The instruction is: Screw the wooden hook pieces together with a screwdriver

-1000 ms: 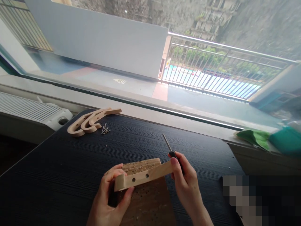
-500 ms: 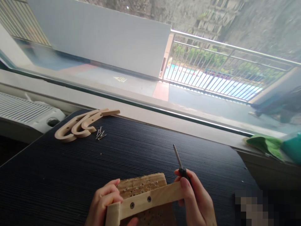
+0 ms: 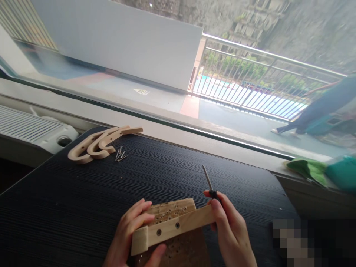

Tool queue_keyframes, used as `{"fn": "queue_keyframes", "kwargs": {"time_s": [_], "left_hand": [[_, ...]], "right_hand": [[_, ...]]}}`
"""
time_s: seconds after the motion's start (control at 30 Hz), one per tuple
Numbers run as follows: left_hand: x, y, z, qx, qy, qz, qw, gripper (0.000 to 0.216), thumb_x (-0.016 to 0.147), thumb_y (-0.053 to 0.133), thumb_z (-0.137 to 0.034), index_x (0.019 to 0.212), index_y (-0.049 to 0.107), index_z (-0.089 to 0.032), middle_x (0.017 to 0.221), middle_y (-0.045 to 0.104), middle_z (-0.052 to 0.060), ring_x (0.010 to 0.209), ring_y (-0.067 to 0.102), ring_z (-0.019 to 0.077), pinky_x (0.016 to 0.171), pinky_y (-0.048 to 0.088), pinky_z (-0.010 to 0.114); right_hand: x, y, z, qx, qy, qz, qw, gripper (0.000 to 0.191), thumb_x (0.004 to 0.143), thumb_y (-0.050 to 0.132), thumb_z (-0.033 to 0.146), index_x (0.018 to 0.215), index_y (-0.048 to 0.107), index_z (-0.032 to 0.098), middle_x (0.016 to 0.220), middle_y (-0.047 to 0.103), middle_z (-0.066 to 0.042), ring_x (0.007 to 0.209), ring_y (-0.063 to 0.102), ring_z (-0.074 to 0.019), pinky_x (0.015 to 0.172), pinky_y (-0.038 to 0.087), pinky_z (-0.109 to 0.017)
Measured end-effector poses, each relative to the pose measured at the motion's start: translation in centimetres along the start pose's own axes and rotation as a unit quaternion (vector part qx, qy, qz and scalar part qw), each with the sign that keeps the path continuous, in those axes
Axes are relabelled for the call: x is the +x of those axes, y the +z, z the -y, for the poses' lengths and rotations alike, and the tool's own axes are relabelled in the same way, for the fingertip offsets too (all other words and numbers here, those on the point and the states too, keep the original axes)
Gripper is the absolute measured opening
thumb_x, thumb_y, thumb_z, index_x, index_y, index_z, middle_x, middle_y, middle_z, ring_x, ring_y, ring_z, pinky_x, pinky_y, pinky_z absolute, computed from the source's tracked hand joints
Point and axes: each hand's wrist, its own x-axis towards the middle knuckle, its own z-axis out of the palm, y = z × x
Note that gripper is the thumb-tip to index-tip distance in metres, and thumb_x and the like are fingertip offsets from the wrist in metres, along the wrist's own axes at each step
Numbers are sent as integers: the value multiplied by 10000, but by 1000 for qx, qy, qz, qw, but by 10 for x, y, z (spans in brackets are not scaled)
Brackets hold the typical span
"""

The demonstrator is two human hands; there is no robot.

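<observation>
My left hand (image 3: 130, 237) is wrapped round the left end of a pale wooden hook piece (image 3: 172, 228) that has two screws in its face. The piece lies across a wooden block (image 3: 172, 211) full of small holes, at the near edge of the black table (image 3: 83, 200). My right hand (image 3: 232, 231) pinches the right end of the same piece and also holds a screwdriver (image 3: 209, 184), whose metal shaft points up and away.
Several curved wooden hooks (image 3: 96, 144) lie at the table's far left, with a few loose screws (image 3: 120, 155) beside them. A white radiator (image 3: 33, 129) stands at the left below the window. Green cloth (image 3: 319, 168) lies on the sill at right. A person (image 3: 319, 111) walks outside.
The view has shifted a little and the hands with the wooden piece sit slightly higher in it. A person outside has walked into view at the right.
</observation>
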Motion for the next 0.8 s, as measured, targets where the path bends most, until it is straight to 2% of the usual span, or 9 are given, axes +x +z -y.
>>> {"fn": "queue_keyframes", "kwargs": {"time_s": [0.07,0.13,0.17,0.23,0.3,0.37,0.47,0.6,0.8], "left_hand": [[3,1,-1,-20,9,-1,1000,364,733,692,-308,1071,556,-310,1185,638,46,1106,624,262,940,545,433],[6,2,-4,-36,12,-11,999,347,728,694,-296,1051,569,-294,1163,650,37,1058,649,240,906,562,390],[7,3,-6,-41,8,-15,999,324,727,692,-291,1031,582,-286,1144,657,34,1036,658,231,891,566,372],[8,3,-9,-52,-9,-13,999,231,730,683,-302,947,612,-268,1110,665,30,1001,668,219,880,563,350],[10,2,-12,-70,-27,12,997,172,725,681,-338,865,631,-251,1097,667,35,1001,664,223,882,554,346],[11,0,-15,-86,-39,46,994,174,720,675,-366,834,640,-240,1095,668,39,1004,659,225,896,542,348],[13,-3,-18,-94,-54,75,991,238,710,665,-387,896,644,-240,1039,679,30,957,661,214,900,530,347],[14,-5,-20,-106,-51,81,990,309,701,656,-407,954,636,-232,982,685,28,939,659,216,913,518,355],[13,-5,-19,-114,-44,80,989,317,694,658,-430,928,635,-217,990,686,50,957,657,235,947,498,394]], "right_hand": [[4,-12,6,-46,-42,-21,998,377,891,454,481,1074,679,239,700,661,-26,534,561,-155,517,467,-258],[5,-29,16,-83,-68,-54,993,381,909,431,447,1145,646,239,583,608,10,457,513,-144,493,438,-259],[4,-39,23,-99,-81,-50,991,373,920,421,432,1160,640,250,553,590,21,438,495,-140,485,420,-257],[2,-57,39,-139,-151,30,978,318,912,453,428,1081,679,281,597,630,12,479,529,-140,520,414,-257],[1,-71,58,-225,-221,133,940,277,903,482,418,1004,712,299,710,685,-14,587,584,-155,572,400,-264],[2,-79,77,-325,-251,243,879,265,908,478,361,849,723,281,695,685,-16,602,585,-154,546,331,-267],[5,-81,101,-406,-283,311,811,269,890,474,268,776,715,234,738,710,-33,664,612,-151,545,269,-267],[8,-75,125,-472,-314,353,744,279,876,459,271,820,728,225,780,727,-38,688,623,-145,532,252,-274],[2,-56,151,-548,-367,379,649,250,876,484,202,915,731,211,946,739,-39,843,660,-167,534,313,-261]]}}
